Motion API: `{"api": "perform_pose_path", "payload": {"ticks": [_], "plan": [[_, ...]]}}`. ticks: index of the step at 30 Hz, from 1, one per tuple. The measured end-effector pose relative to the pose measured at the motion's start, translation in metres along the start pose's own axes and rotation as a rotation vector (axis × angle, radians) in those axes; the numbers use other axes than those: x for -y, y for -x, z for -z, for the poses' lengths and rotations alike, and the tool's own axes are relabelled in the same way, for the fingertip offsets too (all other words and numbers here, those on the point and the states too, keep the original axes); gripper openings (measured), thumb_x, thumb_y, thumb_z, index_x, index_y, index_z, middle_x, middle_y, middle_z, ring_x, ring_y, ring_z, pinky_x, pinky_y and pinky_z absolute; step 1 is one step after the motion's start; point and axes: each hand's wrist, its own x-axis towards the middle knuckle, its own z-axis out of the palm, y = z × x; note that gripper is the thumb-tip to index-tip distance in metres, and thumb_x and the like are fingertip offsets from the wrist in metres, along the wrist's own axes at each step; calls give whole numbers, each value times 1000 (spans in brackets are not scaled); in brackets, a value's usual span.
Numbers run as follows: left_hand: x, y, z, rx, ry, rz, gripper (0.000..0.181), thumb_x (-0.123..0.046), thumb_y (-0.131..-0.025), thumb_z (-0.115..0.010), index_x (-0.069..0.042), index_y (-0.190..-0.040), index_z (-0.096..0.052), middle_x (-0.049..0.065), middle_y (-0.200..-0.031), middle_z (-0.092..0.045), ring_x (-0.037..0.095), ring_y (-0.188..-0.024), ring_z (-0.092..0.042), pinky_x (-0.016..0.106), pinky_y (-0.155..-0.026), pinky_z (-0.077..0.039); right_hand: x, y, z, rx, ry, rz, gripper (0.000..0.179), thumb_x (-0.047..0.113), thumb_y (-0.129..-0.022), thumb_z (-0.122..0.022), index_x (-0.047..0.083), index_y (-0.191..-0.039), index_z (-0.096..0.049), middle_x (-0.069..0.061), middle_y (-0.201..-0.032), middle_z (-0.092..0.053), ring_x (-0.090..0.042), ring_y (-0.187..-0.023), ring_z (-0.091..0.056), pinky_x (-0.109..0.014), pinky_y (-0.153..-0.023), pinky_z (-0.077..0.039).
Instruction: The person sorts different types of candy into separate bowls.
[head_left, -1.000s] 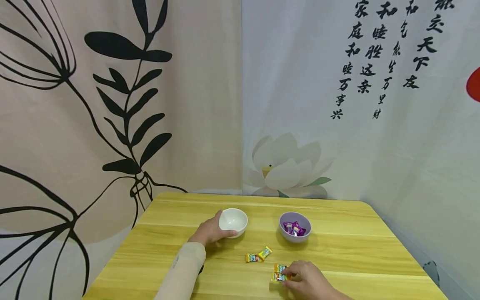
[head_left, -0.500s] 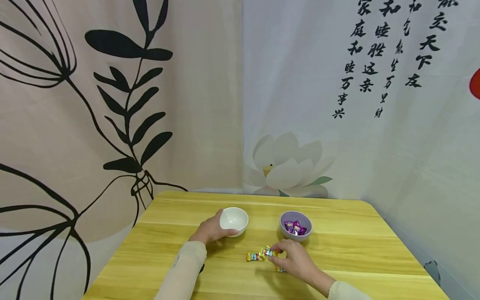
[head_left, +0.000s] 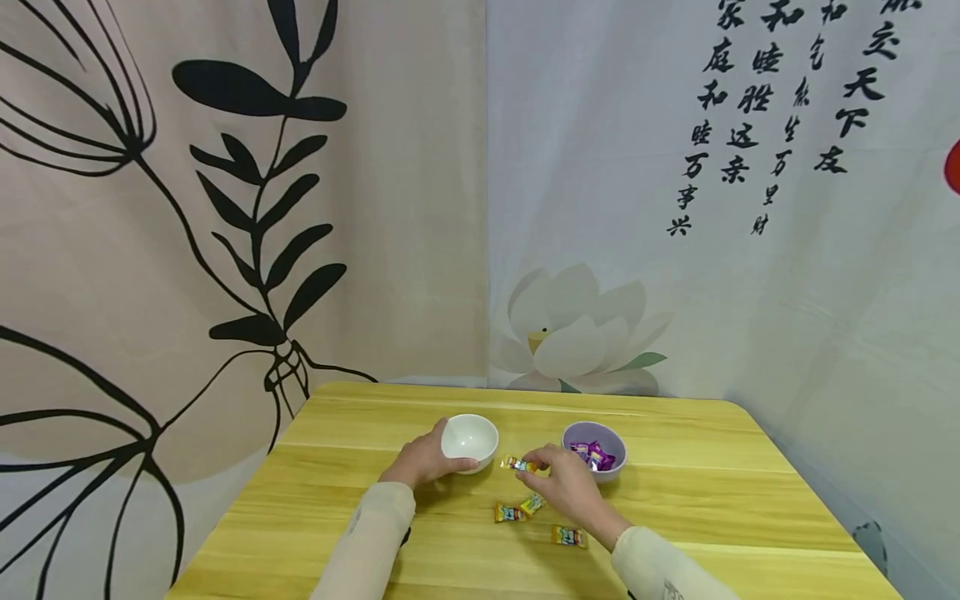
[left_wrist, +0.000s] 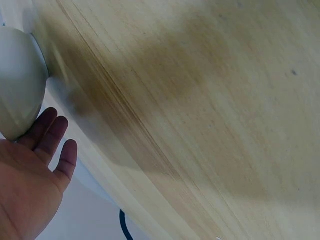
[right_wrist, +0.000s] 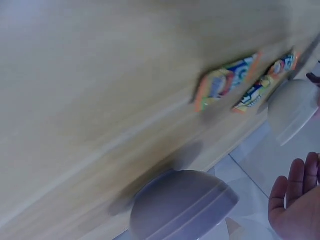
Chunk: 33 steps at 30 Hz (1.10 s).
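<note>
My left hand (head_left: 426,458) holds the side of a white bowl (head_left: 471,437), thumb at the near side and fingers around the far side. In the left wrist view, that bowl (left_wrist: 20,80) stands beside the relaxed outer fingers. Above the table, my right hand (head_left: 566,483) pinches a yellow-wrapped candy (head_left: 517,464) between thumb and fingertips, just right of the white bowl. Two more yellow candies (head_left: 510,512) lie touching below it, and a single one (head_left: 568,536) lies nearer the front. In the right wrist view the pinched candy is hidden.
A purple bowl (head_left: 573,433) with several purple-wrapped candies (head_left: 592,455) stands right behind my right hand. The wooden table (head_left: 697,483) reaches back to a printed curtain (head_left: 420,250). A dark cable (left_wrist: 124,225) shows past the table edge in the left wrist view.
My right hand has picked up one of the two front candies and carried it up and leftward to beside the white bowl. The left hand stays at the bowl.
</note>
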Motion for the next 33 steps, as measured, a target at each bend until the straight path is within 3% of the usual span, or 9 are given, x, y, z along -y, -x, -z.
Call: {"api": "perform_pose_path", "payload": {"ticks": [16, 24, 33], "plan": [[-2, 3, 3, 18, 27, 21, 109, -66, -69, -80, -15, -153, -33, 12, -126, -62, 30, -105, -60, 52, -88, -48, 10, -49, -20, -25, 85, -94, 27, 36, -90, -73, 12, -103, -76, -3, -98, -70, -19, -86, -65, -40, -73, -54], [-4, 3, 3, 16, -5, 2, 105, -65, -72, -79, -13, -152, -33, 13, -124, -63, 31, -103, -61, 52, -85, -49, 12, -62, -31, 0, 133, -97, 30, 36, -90, -73, 10, -103, -76, -5, -98, -70, -23, -89, -66, -42, -78, -53], [-3, 2, 2, 14, 2, -6, 105, -64, -72, -79, -12, -151, -34, 11, -122, -63, 27, -96, -60, 48, -79, -49, 24, -67, -43, 21, 140, -94, 29, 35, -88, -75, 9, -102, -77, -4, -93, -69, -21, -84, -65, -41, -74, -54]]}}
